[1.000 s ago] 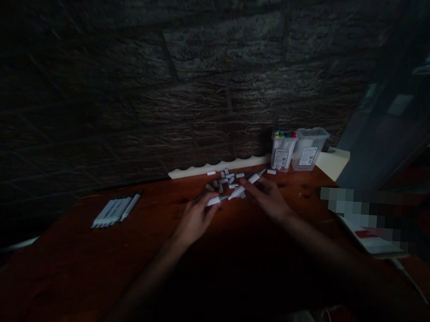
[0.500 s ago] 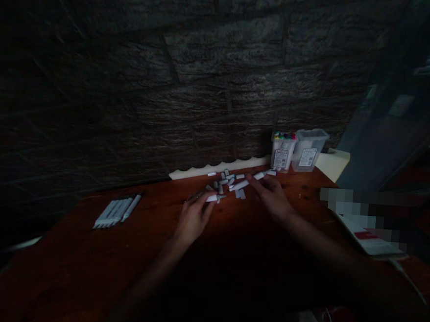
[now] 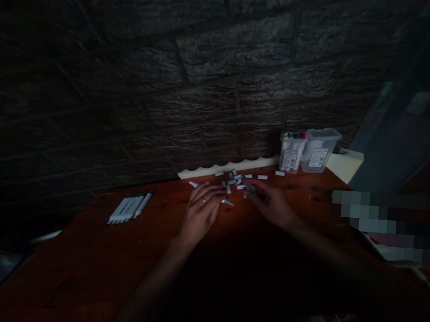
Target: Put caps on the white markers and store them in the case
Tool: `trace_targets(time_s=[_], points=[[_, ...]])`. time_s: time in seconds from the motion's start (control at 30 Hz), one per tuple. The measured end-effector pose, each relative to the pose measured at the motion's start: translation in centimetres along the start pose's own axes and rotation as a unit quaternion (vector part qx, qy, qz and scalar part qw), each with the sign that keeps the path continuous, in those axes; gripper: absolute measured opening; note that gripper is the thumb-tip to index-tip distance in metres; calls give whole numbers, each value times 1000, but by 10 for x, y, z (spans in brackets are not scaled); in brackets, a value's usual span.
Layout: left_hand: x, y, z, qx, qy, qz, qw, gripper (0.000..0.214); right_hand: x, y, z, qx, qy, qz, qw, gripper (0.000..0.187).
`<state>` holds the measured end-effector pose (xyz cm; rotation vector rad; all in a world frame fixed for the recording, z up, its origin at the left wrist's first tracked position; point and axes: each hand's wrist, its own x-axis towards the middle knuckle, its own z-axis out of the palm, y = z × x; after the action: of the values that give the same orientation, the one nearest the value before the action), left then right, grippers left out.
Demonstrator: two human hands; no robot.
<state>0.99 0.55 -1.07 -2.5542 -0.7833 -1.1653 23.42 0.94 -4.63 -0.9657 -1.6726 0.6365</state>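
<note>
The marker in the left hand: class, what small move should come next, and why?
Probably bring one of the loose caps to the marker's bare tapered end. The left hand grips the marker with that end exposed, while the right hand is close to the caps. Whether it already pinches one is too blurred to tell.
</note>
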Motion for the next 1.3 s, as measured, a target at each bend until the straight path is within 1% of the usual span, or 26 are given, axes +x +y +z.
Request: trace_targets(time_s=[0.07, 0.17, 0.3, 0.37, 0.5, 0.6, 0.7, 0.83, 1.03, 1.2, 1.3], points=[[0, 0, -1, 0, 6, 2, 1000, 21, -1, 1, 1, -13, -9, -7, 1000, 35], [-1, 0, 0, -8, 3, -6, 1000, 21, 0, 1, -1, -23, 0, -8, 1000, 35], [-3, -2, 4, -33, -38, -24, 998, 21, 1, -1, -5, -30, 21, 3, 999, 35], [-4, -4, 6, -39, -50, -29, 998, 22, 1, -3, -7, -37, 22, -4, 999, 38], [-3, -6, 5, -23, -24, -42, 999, 22, 1, -14, -9, -48, -1, -63, 997, 52], [-3, -8, 4, -15, -6, -58, 998, 21, 0, -24, -10, -55, -17, -108, 992, 53], [-4, -8, 6, -21, -2, -68, 997, 20, -1, -29, -9, -43, -46, -133, 989, 53], [-4, -6, 10, -33, -14, -63, 997, 20, -2, -28, -7, -18, -64, -135, 989, 52], [-3, -4, 9, -44, -19, -69, 996, 21, -2, -31, -9, -8, -37, -133, 990, 50], [-4, -5, 8, -48, -21, -72, 996, 20, -1, -35, -11, -1, -29, -133, 991, 48], [-3, -6, 7, -48, -15, -79, 996, 19, -2, -35, -11, -5, -28, -118, 993, 44]])
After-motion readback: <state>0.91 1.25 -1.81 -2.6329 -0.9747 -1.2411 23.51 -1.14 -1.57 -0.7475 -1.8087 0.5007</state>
